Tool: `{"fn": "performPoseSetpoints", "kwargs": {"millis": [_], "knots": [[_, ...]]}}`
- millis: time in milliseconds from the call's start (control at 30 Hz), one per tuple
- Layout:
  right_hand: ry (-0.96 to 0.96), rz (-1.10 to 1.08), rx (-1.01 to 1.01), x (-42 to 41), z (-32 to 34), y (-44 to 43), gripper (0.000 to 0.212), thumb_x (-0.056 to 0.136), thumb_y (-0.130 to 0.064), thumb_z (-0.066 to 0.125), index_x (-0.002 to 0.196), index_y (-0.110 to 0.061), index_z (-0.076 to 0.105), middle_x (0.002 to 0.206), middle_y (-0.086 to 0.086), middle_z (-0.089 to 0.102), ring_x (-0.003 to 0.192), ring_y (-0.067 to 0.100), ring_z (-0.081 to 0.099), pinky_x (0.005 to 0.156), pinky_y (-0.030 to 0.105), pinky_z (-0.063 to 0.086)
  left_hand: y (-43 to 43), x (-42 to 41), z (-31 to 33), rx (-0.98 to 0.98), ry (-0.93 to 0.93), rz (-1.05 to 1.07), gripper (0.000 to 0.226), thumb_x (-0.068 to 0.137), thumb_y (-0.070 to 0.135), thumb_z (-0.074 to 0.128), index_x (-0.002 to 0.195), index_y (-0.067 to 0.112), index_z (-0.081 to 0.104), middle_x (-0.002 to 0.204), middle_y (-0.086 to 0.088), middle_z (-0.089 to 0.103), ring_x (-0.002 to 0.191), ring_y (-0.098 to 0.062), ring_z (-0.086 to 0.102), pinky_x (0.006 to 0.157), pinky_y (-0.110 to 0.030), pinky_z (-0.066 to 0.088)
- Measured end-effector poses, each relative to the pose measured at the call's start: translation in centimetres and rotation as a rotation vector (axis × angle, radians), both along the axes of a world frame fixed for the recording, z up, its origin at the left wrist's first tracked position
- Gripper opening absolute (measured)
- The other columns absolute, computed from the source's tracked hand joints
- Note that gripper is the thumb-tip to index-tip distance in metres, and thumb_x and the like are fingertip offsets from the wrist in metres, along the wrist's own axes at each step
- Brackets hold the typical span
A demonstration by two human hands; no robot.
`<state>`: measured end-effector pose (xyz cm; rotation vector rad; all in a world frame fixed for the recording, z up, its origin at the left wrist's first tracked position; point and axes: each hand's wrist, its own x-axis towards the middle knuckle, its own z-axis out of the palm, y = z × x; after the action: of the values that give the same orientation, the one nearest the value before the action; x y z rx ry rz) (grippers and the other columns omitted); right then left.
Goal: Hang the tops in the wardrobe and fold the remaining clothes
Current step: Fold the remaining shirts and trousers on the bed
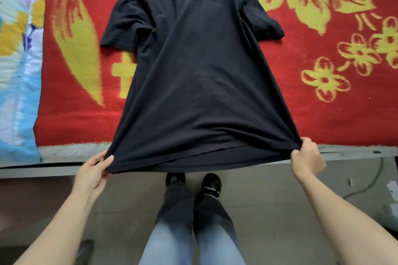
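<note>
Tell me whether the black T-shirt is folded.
No, the T-shirt lies spread open on the red blanket, left hand and right hand pinching its hem corners.

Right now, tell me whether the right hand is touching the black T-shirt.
Touching. The head view shows the right hand gripping the hem corner of the black T-shirt, with the cloth bunched in its curled fingers.

left fingers (101, 175) under shirt (193, 71) hem, right hand (305, 157) blurred

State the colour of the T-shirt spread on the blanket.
Plain black short-sleeved T-shirt; head view.
</note>
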<state>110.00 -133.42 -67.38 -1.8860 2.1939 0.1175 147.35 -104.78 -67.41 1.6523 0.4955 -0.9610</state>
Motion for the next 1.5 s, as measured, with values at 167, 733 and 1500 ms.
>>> {"fn": "performPoseSetpoints", "kwargs": {"millis": [167, 733, 1500], "knots": [[0.080, 0.237, -0.079, -5.0, 0.3, 1.2, 0.029, 0.083, 0.001, 0.046, 0.106, 0.003, 0.065, 0.093, 0.030, 0.050, 0.084, 0.045, 0.052, 0.059, 0.039, 0.034, 2.9, -1.7, 0.5, 0.042, 0.057, -0.052, 0.027, 0.089, -0.013, 0.045, 0.091, 0.011, 0.056, 0.060, 0.004, 0.069, 0.052, -0.003, 0.065, 0.051, -0.013, 0.052], [0.040, -0.048, 0.463, -6.1, -1.5, 2.8, 0.057, 0.094, -0.007, 0.030, 0.147, -0.029, 0.026, 0.124, 0.021, 0.056, 0.106, 0.037, 0.054, 0.081, 0.037, 0.041, 4.0, -6.2, -3.6, 0.520, -0.086, -0.064, 0.039, 0.089, -0.015, 0.043, 0.122, 0.000, 0.055, 0.106, -0.018, 0.059, 0.078, -0.022, 0.054, 0.073, -0.030, 0.045], [-0.132, 0.256, 0.381, 15.8, 3.1, -10.8, 0.053, 0.093, -0.014, 0.040, 0.145, -0.014, 0.028, 0.143, 0.014, 0.032, 0.128, 0.031, 0.035, 0.099, 0.045, 0.038, -16.9, 4.8, -0.3, 0.362, -0.399, -0.463, 0.049, 0.088, 0.006, 0.056, 0.135, 0.010, 0.044, 0.130, -0.015, 0.049, 0.110, -0.027, 0.050, 0.083, -0.033, 0.039]]}}
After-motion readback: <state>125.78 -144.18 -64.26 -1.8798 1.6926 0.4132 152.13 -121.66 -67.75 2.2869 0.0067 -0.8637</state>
